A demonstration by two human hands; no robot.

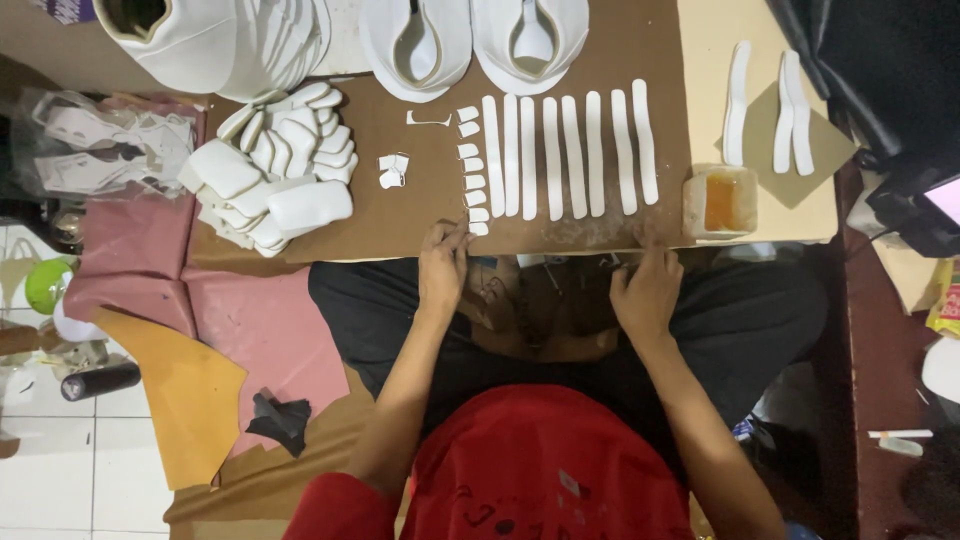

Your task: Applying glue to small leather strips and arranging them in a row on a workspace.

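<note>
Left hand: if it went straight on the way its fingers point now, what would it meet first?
The left hand points up the board. Its fingertips are already at the lowest small white piece of the short column, so that likely comes first, then the rest of that column.

We see a column of small white cut pieces (472, 170) lying flat on the brown surface (560, 225), beside a row of long white strips (570, 155) set parallel.

One head camera — looking steeply down, close over the board (600, 235).
</note>
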